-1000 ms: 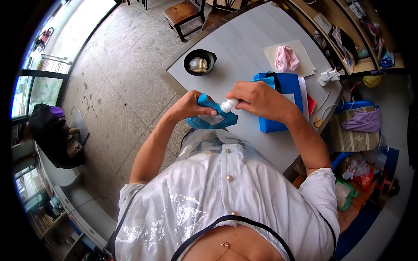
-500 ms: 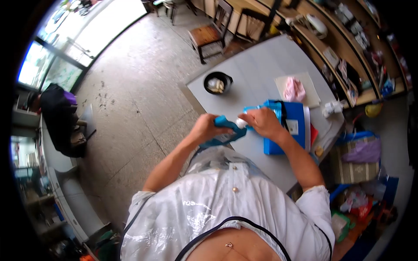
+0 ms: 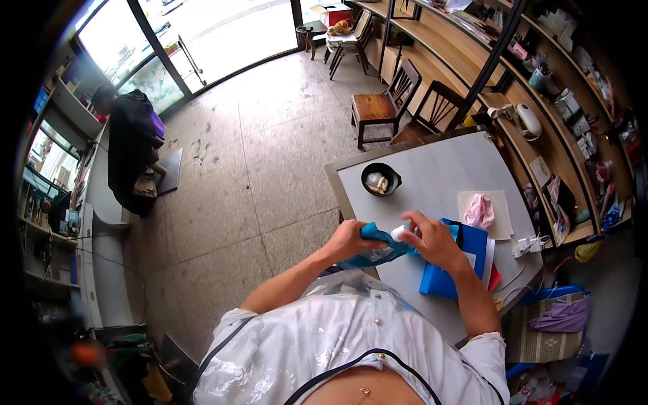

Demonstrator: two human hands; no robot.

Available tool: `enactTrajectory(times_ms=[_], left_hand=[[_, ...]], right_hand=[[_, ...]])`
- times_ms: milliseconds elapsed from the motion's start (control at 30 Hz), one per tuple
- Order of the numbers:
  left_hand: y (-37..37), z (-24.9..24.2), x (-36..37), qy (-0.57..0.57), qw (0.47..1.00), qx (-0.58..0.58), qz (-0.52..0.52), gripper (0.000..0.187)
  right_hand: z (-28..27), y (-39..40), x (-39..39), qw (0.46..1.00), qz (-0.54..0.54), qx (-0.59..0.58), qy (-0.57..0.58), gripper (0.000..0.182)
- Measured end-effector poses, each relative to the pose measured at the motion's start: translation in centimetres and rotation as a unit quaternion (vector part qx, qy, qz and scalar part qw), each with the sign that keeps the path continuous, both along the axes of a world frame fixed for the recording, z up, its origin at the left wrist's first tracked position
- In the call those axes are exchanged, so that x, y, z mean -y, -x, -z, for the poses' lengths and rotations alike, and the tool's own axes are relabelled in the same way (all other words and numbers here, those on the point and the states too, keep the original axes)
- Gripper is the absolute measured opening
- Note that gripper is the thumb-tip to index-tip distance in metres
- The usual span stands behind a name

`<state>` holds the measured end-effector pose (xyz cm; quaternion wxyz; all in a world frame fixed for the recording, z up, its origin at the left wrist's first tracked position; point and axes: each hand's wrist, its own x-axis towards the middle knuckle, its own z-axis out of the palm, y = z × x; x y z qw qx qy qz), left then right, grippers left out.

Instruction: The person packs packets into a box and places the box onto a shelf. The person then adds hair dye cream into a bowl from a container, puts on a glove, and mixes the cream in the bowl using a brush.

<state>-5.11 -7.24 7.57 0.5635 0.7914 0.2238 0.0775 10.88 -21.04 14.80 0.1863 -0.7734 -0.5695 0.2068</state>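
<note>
My left hand (image 3: 349,241) is wrapped round a blue plastic bag (image 3: 378,248) with a clear window, held in front of my waist. A small white object (image 3: 399,233) shows at the bag's right end. Beside it is my right hand (image 3: 434,241), its thumb and fingers bent at the white object and the bag's edge; it is unclear what they grip. Just beyond the right hand lies a blue box file (image 3: 442,278) on the grey table (image 3: 432,162). A black bowl (image 3: 380,179) with pale pieces inside stands further back on the table.
A pink cloth (image 3: 479,211) lies on a pale sheet at the right, near a white plug adapter (image 3: 530,246). Wooden chairs (image 3: 375,106) stand behind the table, shelves (image 3: 540,142) to the right. A person in dark clothes (image 3: 128,155) is at the far left.
The view has tilted up, showing more of the floor, chairs and doorway. The fingers of my right hand have risen and spread somewhat near the white object. My left hand still holds the bag.
</note>
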Motion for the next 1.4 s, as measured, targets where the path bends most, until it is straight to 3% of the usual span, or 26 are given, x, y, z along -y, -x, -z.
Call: enactTrajectory(times_ms=[67, 200, 267, 300, 367, 400, 467, 600, 667, 800, 867, 1000, 1167, 1300, 1400], left_hand=[[0.2, 0.5, -0.1, 0.039, 0.999, 0.005, 0.003, 0.035], [0.4, -0.2, 0.3, 0.029, 1.000, 0.005, 0.000, 0.035], [0.5, -0.5, 0.5, 0.004, 1.000, -0.016, 0.001, 0.034], [0.7, -0.3, 0.4, 0.001, 1.000, -0.016, -0.012, 0.034], [0.6, 0.1, 0.1, 0.012, 1.000, 0.019, 0.004, 0.032], [0.8, -0.3, 0.0, 0.014, 1.000, 0.021, 0.007, 0.033], [1.0, 0.1, -0.2, 0.017, 0.999, 0.027, 0.007, 0.033], [1.3, -0.4, 0.0, -0.014, 1.000, 0.001, 0.012, 0.034], [1.4, -0.4, 0.2, -0.025, 1.000, -0.015, 0.008, 0.034], [1.6, -0.4, 0.2, -0.025, 0.999, -0.022, 0.008, 0.033], [1.3, 0.7, -0.3, 0.001, 1.000, -0.007, 0.017, 0.032], [1.1, 0.0, 0.2, 0.000, 1.000, 0.008, 0.029, 0.030], [0.8, 0.7, 0.7, -0.046, 0.998, -0.030, 0.017, 0.028], [1.0, 0.8, 0.5, 0.001, 0.999, -0.040, 0.009, 0.027], [0.8, 1.7, 0.3, 0.027, 0.999, -0.005, 0.020, 0.025]], right_hand=[[-0.2, 0.7, 0.2, 0.978, -0.035, -0.105, -0.178, 0.031], [1.2, -0.2, 0.5, 0.981, -0.046, -0.086, -0.167, 0.034], [1.4, -0.6, 0.3, 1.000, -0.013, 0.009, -0.007, 0.034], [1.3, -0.5, 0.2, 0.999, -0.003, 0.025, 0.028, 0.026], [0.5, 0.5, 0.3, 0.990, 0.012, -0.079, -0.112, 0.024], [0.2, 0.8, 0.2, 0.990, 0.004, -0.079, -0.113, 0.024], [0.0, 1.1, 0.1, 0.971, -0.072, -0.114, -0.196, 0.025], [0.4, 0.9, -0.1, 0.987, -0.056, -0.092, -0.121, 0.026], [0.6, 1.0, -0.1, 0.998, -0.002, -0.065, -0.015, 0.024], [1.0, 1.5, 0.3, 0.991, -0.005, -0.109, -0.072, 0.024], [-0.3, 2.2, 0.5, 0.981, -0.040, -0.107, -0.155, 0.022], [0.6, 1.3, 0.6, 0.984, -0.047, -0.120, -0.127, 0.021], [2.2, 1.6, 0.7, 0.983, 0.052, -0.158, -0.072, 0.019], [1.5, 2.3, 0.6, 0.981, 0.029, -0.127, -0.143, 0.019], [0.8, 2.0, 0.4, 0.985, 0.007, -0.127, -0.116, 0.021]])
